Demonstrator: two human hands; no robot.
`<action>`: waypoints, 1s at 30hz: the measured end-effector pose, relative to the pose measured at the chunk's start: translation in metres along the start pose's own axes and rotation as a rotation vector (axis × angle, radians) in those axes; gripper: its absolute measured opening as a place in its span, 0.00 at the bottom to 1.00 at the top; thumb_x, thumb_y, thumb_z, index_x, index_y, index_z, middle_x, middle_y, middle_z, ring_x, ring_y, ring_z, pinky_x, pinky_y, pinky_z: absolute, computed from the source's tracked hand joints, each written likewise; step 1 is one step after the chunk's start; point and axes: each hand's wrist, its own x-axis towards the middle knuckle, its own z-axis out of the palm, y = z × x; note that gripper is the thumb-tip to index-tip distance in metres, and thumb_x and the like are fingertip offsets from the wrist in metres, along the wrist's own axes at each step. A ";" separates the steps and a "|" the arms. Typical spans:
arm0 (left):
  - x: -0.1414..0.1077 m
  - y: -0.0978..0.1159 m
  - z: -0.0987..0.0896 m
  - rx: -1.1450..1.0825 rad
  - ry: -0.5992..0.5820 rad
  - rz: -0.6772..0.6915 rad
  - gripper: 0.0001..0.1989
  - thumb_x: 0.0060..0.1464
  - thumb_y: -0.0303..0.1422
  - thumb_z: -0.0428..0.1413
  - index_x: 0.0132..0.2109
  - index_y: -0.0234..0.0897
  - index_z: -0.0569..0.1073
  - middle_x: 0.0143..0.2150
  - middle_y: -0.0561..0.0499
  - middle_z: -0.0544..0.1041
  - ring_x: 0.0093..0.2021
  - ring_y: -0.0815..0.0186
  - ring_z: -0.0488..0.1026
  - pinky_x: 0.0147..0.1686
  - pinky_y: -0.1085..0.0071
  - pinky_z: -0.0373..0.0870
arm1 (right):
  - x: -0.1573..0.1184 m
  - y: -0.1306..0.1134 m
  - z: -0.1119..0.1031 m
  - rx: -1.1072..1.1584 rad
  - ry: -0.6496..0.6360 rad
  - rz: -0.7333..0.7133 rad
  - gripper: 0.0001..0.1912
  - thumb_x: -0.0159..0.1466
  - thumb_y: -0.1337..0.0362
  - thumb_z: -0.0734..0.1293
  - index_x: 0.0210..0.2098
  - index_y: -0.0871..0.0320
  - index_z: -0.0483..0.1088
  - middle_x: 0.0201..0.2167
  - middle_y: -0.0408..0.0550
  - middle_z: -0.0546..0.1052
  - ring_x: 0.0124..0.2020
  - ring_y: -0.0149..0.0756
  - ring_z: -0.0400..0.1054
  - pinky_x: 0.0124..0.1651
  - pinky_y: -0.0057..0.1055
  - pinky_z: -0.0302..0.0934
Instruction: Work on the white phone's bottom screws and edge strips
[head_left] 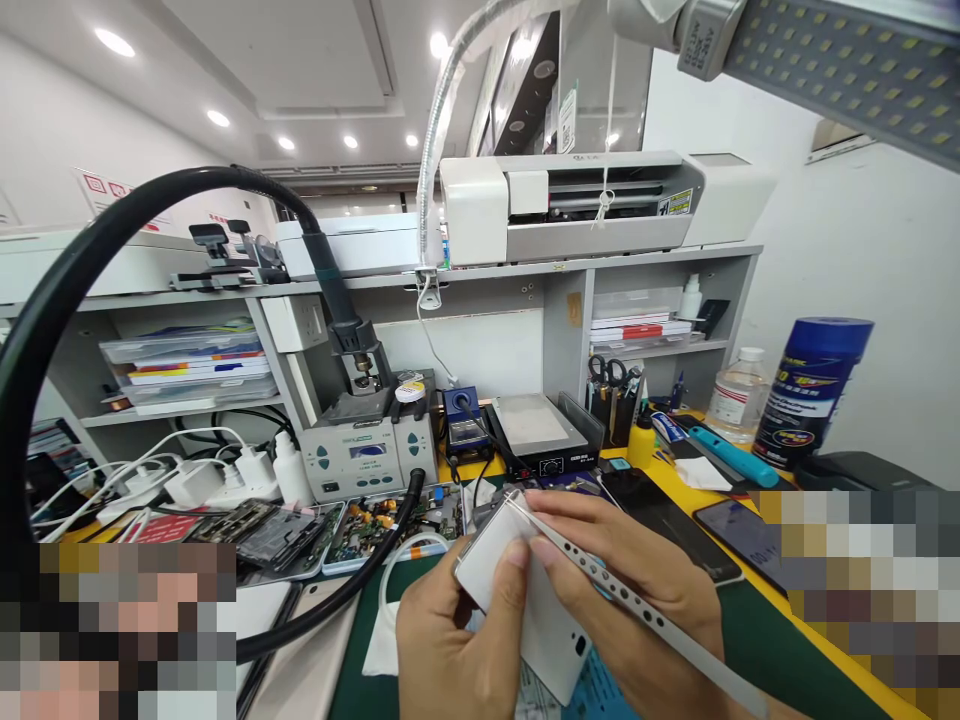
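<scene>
My left hand is closed round a white smartphone, its thumb pressed on the flat white face. The phone is tilted, with a dark camera cutout showing near its lower right corner. In my right hand is a pair of metal tweezers with a row of round holes along the arm. The tweezers' tips meet the phone's upper corner and edge. What exactly the tips grip there is too small to make out. Below the phone lies a blue mat, partly hidden by my hands.
A hot air rework station with a black hose stands behind on the left, beside a tray of circuit boards. A heating plate sits at the back. On the right are phones and a blue spray can. A lamp hangs above.
</scene>
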 end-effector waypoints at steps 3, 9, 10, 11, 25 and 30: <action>-0.001 0.003 0.002 -0.088 -0.003 -0.082 0.15 0.45 0.44 0.66 0.33 0.36 0.82 0.24 0.53 0.77 0.26 0.66 0.69 0.24 0.77 0.67 | 0.000 0.001 0.000 -0.007 -0.024 0.017 0.10 0.63 0.70 0.69 0.42 0.55 0.80 0.43 0.47 0.82 0.44 0.35 0.77 0.50 0.25 0.72; -0.001 0.007 0.003 -0.147 -0.021 -0.124 0.16 0.44 0.43 0.68 0.35 0.35 0.83 0.23 0.54 0.75 0.24 0.68 0.68 0.22 0.77 0.66 | 0.000 0.001 -0.002 0.009 -0.030 0.010 0.10 0.63 0.71 0.69 0.41 0.56 0.80 0.43 0.47 0.81 0.44 0.34 0.77 0.51 0.24 0.71; -0.001 0.007 0.003 -0.152 -0.022 -0.118 0.16 0.44 0.43 0.67 0.35 0.35 0.83 0.23 0.54 0.76 0.25 0.68 0.68 0.22 0.77 0.66 | 0.000 0.001 -0.001 0.009 -0.036 0.011 0.10 0.63 0.71 0.69 0.41 0.55 0.80 0.43 0.47 0.81 0.44 0.34 0.77 0.51 0.24 0.71; -0.001 0.007 0.003 -0.154 -0.022 -0.116 0.16 0.44 0.44 0.67 0.35 0.35 0.83 0.24 0.53 0.76 0.25 0.68 0.68 0.22 0.77 0.66 | 0.001 0.001 -0.001 0.007 -0.042 0.011 0.10 0.63 0.71 0.69 0.41 0.55 0.80 0.43 0.48 0.81 0.44 0.34 0.77 0.51 0.24 0.71; -0.003 0.004 0.002 0.050 0.053 0.066 0.10 0.49 0.40 0.64 0.32 0.38 0.82 0.23 0.54 0.77 0.24 0.66 0.70 0.24 0.75 0.69 | 0.000 0.001 -0.003 0.063 -0.039 -0.018 0.11 0.63 0.70 0.70 0.43 0.52 0.79 0.44 0.44 0.80 0.45 0.31 0.76 0.51 0.22 0.71; -0.003 -0.004 -0.002 0.226 0.151 0.429 0.07 0.53 0.33 0.62 0.40 0.46 0.82 0.35 0.55 0.83 0.32 0.64 0.77 0.38 0.72 0.73 | -0.003 0.000 -0.003 0.087 0.016 -0.004 0.12 0.63 0.69 0.70 0.44 0.50 0.78 0.44 0.41 0.81 0.45 0.32 0.77 0.52 0.22 0.70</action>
